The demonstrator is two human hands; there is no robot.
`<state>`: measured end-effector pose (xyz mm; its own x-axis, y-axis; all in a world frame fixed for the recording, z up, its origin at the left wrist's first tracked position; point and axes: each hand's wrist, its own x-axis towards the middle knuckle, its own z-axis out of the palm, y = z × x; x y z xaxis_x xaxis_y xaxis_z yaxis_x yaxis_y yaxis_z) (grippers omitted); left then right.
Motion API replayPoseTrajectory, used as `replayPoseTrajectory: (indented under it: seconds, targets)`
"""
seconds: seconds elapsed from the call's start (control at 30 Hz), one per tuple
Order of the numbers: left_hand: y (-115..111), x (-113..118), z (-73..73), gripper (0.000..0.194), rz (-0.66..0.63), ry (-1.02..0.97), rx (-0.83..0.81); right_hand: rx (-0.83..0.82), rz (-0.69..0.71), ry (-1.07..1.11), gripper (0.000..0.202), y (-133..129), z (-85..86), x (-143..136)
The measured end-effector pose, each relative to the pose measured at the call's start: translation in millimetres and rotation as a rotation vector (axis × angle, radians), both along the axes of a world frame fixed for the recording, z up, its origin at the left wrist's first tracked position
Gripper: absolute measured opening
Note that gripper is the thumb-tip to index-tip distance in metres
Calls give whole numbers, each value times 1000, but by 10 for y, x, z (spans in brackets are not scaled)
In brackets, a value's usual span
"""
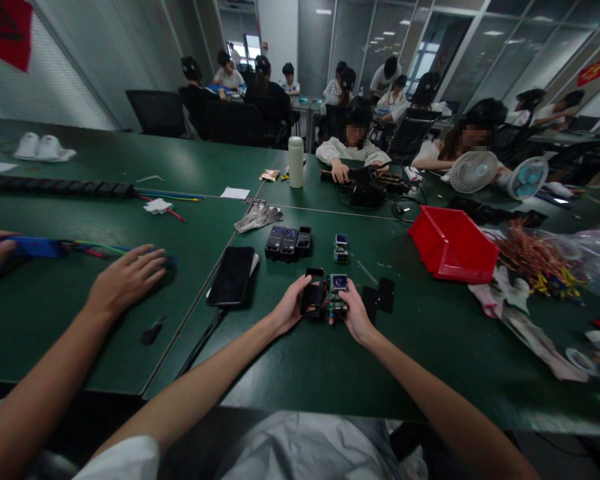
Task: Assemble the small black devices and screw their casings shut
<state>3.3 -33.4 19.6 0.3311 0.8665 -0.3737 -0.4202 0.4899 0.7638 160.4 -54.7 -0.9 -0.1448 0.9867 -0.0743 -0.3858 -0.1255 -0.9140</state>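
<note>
My left hand is closed around the side of a black plastic housing, which has an open frame. Right beside it, my right hand grips a green circuit board with a small screen, thumb over its edge. The two parts are held side by side just above the table. Farther off lies a second circuit board with a screen. To its left stand several assembled black units in a group. Flat black plates rest to the right of my right hand.
A phone with a cable lies left of my hands. Beyond are gloves and a pale bottle. A red bin and copper wires stand right. A co-worker's hand reaches over wires at left; another person sits opposite.
</note>
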Motion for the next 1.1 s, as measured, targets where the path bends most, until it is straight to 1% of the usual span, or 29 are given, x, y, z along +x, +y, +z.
replayPoseTrajectory:
  seconds: [0.1, 0.2, 0.37, 0.57, 0.7, 0.83, 1.1]
  targets:
    - [5, -9, -26, 28, -6, -27, 20, 16, -7, -15, 24, -4, 0, -6]
    - [6, -15, -35, 25, -10, -22, 17, 26, -15, -39, 26, -5, 6, -12]
    - [3, -9, -17, 22, -7, -18, 22, 24, -6, -49, 23, -5, 7, -7]
    - [-10, 5, 15, 26, -7, 6, 18, 35, -13, -58, 23, 1, -6, -5]
    - [-14, 4, 13, 29, 1, -2, 44, 52, -8, -59, 26, -4, 10, -11]
    - [-10, 3, 6, 26, 0, 5, 58, 49, -16, -89, 29, -5, 14, -16]
    - [-4, 8, 8, 22, 15, 33, -11, 41, -23, -100, 28, 5, 8, -20]
